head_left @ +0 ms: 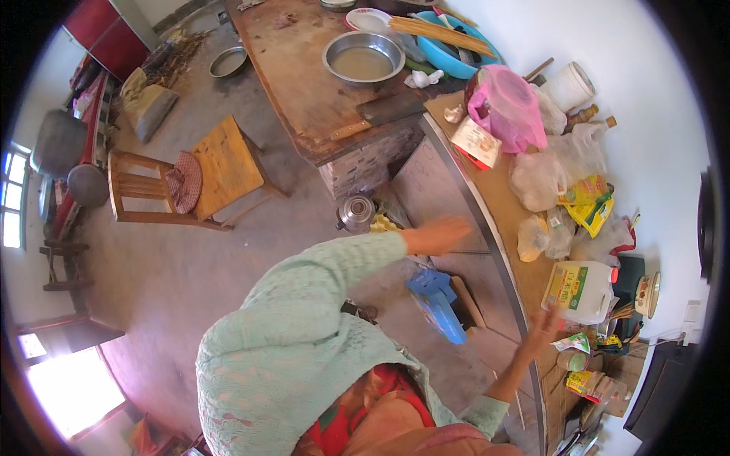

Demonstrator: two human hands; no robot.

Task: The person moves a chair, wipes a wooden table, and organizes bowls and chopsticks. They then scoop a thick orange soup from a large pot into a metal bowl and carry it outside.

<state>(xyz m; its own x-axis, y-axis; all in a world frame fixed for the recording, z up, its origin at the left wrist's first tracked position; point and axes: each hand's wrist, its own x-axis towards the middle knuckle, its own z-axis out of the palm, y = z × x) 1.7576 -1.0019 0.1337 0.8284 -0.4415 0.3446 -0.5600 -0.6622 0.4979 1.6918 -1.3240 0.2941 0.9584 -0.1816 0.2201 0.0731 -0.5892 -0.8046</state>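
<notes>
White jug (579,292), yellow-green label, red cap: on the counter (532,277), set back from its front edge. Right hand (538,334): at the front edge beside the jug, fingers extended and slightly parted, nothing seen in it; contact with the jug cannot be judged. Left hand (439,235): in view against the cabinet doors (437,186) below the front edge; blurred, cannot tell whether the fingers are curled or hold anything.

Along the counter, near the jug: clear bag (534,238) with yellowish contents, close to the front edge; yellow packet (591,214) farther back. At the counter's end next to the table: pink bag (508,110), with a small box (477,143) beside it.

Table (296,106): metal basin (363,59) by the wall-side edge; blue basin (449,57) nearer the wall. Floor: blue carton (437,300) near the cabinet doors; kettle (356,213) by the table's base; wooden chair (220,163) well apart.
</notes>
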